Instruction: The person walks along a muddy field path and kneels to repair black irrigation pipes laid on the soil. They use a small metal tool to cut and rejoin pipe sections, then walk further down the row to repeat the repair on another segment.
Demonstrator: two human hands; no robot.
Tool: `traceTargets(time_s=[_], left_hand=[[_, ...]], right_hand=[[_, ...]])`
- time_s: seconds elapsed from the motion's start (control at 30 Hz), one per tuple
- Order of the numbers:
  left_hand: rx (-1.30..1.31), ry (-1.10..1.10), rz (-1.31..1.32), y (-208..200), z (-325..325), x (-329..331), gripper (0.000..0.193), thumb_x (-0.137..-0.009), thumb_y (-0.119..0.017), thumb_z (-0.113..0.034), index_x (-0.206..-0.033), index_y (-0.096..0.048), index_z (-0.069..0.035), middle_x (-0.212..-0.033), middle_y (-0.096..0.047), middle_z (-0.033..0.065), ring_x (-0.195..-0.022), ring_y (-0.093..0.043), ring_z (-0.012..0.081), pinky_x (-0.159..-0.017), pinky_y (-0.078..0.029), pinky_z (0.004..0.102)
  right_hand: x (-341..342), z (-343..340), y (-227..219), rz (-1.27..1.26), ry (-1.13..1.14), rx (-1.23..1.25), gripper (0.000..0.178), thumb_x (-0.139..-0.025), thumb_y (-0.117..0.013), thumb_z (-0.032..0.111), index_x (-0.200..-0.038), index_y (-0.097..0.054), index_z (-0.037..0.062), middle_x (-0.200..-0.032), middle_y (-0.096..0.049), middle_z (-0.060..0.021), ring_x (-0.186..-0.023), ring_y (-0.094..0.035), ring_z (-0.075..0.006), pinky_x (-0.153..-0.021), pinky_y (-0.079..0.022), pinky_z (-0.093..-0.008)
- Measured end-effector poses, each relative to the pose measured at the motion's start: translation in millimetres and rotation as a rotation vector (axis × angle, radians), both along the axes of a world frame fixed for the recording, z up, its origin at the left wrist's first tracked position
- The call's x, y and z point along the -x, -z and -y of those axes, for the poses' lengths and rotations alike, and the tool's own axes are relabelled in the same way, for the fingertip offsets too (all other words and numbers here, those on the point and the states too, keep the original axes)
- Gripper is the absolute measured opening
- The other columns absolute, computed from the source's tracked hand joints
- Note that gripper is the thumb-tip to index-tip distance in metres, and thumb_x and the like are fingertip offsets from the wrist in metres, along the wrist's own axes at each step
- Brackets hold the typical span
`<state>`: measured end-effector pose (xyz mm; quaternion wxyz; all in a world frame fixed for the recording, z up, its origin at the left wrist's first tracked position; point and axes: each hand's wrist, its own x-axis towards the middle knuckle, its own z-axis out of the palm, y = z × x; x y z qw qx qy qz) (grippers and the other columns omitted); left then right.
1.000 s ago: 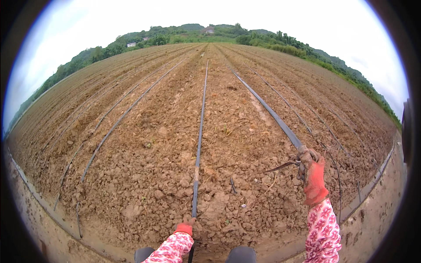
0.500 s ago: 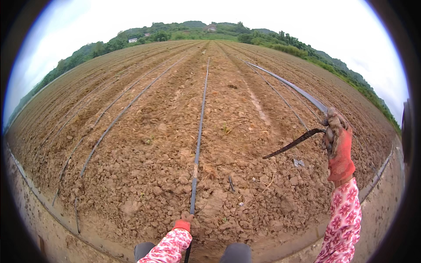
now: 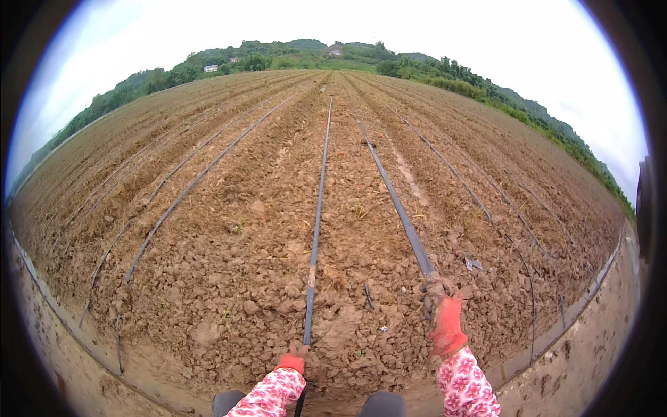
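Observation:
Down at the lower middle, my left hand [image 3: 292, 355] in a muddy orange-cuffed glove is closed on a flat grey drip tape [image 3: 319, 222]. This tape runs straight away over the soil, and a dark end hangs below the hand. Farther right, my right hand [image 3: 442, 309], gloved alike, is closed around a second drip tape [image 3: 401, 208]. That tape stretches from the hand toward the far field, to the right of the first. Mud covers the right fingers, and the tape's end beyond them is hidden.
Cloddy brown soil [image 3: 229, 278] spreads all around, with more drip tapes [image 3: 201, 174] in rows on both sides. A short black piece of tube [image 3: 369, 297] and a clear plastic scrap [image 3: 473, 264] lie nearby. A thin black tube [image 3: 530, 292] reaches toward the pale edge strip at right.
My right hand has come left and down with its tape, which now lies closer to the left one. The dark strip sticking out of it is no longer visible. My left hand has barely moved.

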<state>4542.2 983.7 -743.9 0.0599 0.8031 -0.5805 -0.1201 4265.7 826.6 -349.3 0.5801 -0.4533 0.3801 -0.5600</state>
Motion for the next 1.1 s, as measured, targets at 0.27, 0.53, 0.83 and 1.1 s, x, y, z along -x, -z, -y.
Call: traceTargets(time_s=[0.27, 0.53, 0.83, 1.1], left_hand=[[-0.135, -0.186, -0.401, -27, 5, 8, 0.055, -0.076, -0.052, -0.012, -0.126, -0.040, -0.031, -0.122, -0.038, 0.0180, -0.085, -0.058, 0.0375, -0.071, -0.048, 0.0405], [-0.236, -0.353, -0.505, -22, 13, -2, 0.046, -0.081, -0.048, -0.029, -0.126, -0.037, -0.026, -0.112, -0.038, 0.0204, -0.072, -0.059, 0.0338, -0.061, -0.047, 0.0391], [-0.268, -0.200, -0.419, -19, 15, 4, 0.061, -0.078, -0.055, -0.019, -0.132, -0.029, -0.032, -0.130, -0.033, 0.0224, -0.081, -0.061, 0.0324, -0.064, -0.049, 0.0364], [-0.306, -0.188, -0.307, -11, 2, -16, 0.072, -0.075, -0.056, -0.019, -0.135, -0.022, -0.035, -0.141, -0.019, 0.0230, -0.087, -0.061, 0.0324, -0.068, -0.050, 0.0355]], right_hand=[[-142, -72, -72, -0.069, -0.357, 0.242, 0.015, -0.087, -0.057, 0.017, -0.093, -0.061, 0.0040, -0.073, -0.052, 0.0063, -0.061, -0.041, -0.0011, -0.053, -0.033, -0.0170], [-196, -86, -79, -0.174, -0.497, 0.341, 0.011, -0.087, -0.054, 0.012, -0.090, -0.061, 0.0044, -0.073, -0.052, 0.0068, -0.060, -0.041, -0.0013, -0.051, -0.034, -0.0180], [-166, -81, -110, -0.223, -0.430, 0.352, 0.013, -0.087, -0.054, 0.014, -0.092, -0.062, 0.0053, -0.071, -0.052, 0.0055, -0.057, -0.042, -0.0028, -0.051, -0.035, -0.0188], [-17, -19, -12, -0.253, -0.001, 0.169, 0.009, -0.083, -0.057, 0.007, -0.089, -0.062, 0.0028, -0.071, -0.054, 0.0052, -0.054, -0.040, -0.0011, -0.047, -0.029, -0.0164]])
